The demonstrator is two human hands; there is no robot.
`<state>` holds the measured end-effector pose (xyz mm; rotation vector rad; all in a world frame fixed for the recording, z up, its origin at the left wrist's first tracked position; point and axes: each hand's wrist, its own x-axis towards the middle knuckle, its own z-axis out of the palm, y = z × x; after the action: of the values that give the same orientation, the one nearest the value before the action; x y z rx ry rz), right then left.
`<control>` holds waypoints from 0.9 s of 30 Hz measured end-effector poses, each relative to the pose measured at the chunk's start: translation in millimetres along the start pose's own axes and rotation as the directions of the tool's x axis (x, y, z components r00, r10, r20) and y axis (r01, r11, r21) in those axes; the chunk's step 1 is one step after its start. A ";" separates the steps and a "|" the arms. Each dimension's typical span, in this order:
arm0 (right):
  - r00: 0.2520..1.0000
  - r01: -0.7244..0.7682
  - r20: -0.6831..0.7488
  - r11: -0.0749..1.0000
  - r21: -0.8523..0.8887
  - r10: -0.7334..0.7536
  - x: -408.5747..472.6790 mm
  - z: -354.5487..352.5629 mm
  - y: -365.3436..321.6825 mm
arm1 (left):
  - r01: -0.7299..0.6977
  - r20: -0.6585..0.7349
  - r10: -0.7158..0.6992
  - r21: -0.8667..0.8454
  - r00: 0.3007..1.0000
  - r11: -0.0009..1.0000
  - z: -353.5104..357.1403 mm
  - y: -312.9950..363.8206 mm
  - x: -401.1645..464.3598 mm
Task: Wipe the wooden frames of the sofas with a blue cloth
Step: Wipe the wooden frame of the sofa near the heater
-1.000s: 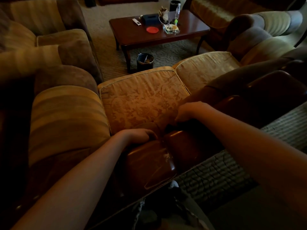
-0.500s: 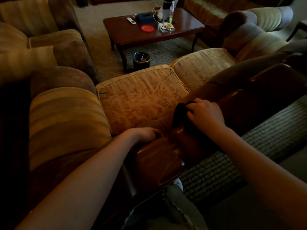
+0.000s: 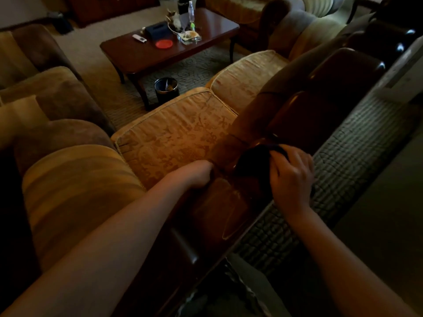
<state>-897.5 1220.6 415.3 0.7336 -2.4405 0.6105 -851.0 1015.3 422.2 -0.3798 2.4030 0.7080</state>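
Observation:
I stand behind a sofa whose glossy dark wooden frame (image 3: pixel 229 207) runs along the top of its back, from lower left to upper right. My right hand (image 3: pixel 291 177) holds a dark cloth (image 3: pixel 254 160) bunched against the wood; the dim light makes the cloth look almost black. My left hand (image 3: pixel 199 176) grips the front edge of the frame beside a gold patterned seat cushion (image 3: pixel 178 138), its fingers curled over the edge and hidden.
A dark wooden coffee table (image 3: pixel 142 56) with a red lid, a remote, a box and a bottle stands beyond the sofa. A small black bin (image 3: pixel 166 89) sits by its leg. More sofas stand left and far right. Patterned carpet (image 3: pixel 343 161) lies behind the sofa.
My right hand has slid with the cloth along the frame to the right and back toward me. The view has shifted left. The left hand keeps its grip on the frame edge.

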 end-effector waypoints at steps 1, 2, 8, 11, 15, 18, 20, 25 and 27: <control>0.998 -0.054 0.033 0.997 -0.050 0.055 14.8 3.4 -5.9 | -0.012 -0.049 0.013 0.016 0.999 1.000 -2.6 4.8 0.3; 0.993 -0.087 0.072 0.991 -0.104 0.095 27.2 6.6 -13.7 | -0.029 -0.105 0.028 -0.005 0.994 1.000 -4.7 10.6 1.0; 0.972 0.109 0.213 0.993 -0.045 -0.097 -2.8 5.5 -38.5 | -0.139 -0.380 0.011 -0.312 0.925 0.940 2.8 47.2 7.8; 0.990 0.134 0.028 0.984 0.118 -0.138 -36.8 -5.0 -13.4 | -0.127 -0.416 -0.058 -0.404 0.908 0.906 1.1 51.7 13.2; 0.991 0.020 -0.136 0.989 0.147 0.000 -16.6 0.9 30.1 | -0.165 -0.526 -0.074 -0.393 0.847 0.905 -4.4 61.6 21.6; 0.979 -0.168 -0.115 0.986 0.009 0.168 16.4 3.9 13.1 | -0.149 -0.572 -0.106 -0.381 0.813 0.913 -4.7 68.2 29.1; 0.988 -0.149 0.023 0.988 -0.050 0.150 27.2 1.1 -2.6 | -0.142 -0.537 -0.183 -0.508 0.824 0.849 -4.2 73.9 31.8; 0.974 0.034 0.225 0.999 -0.017 -0.030 6.8 -9.9 -9.4 | -0.058 -0.371 -0.277 -0.683 0.886 0.728 6.1 66.4 40.5; 0.979 0.025 0.203 1.000 -0.010 -0.022 -0.3 -14.5 0.0 | -0.027 -0.333 -0.280 -0.686 0.900 0.727 6.9 59.7 42.5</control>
<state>-892.3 1228.5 426.2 0.8563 -2.6145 0.5337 -905.9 1063.9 414.9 -1.0927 2.3674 1.5825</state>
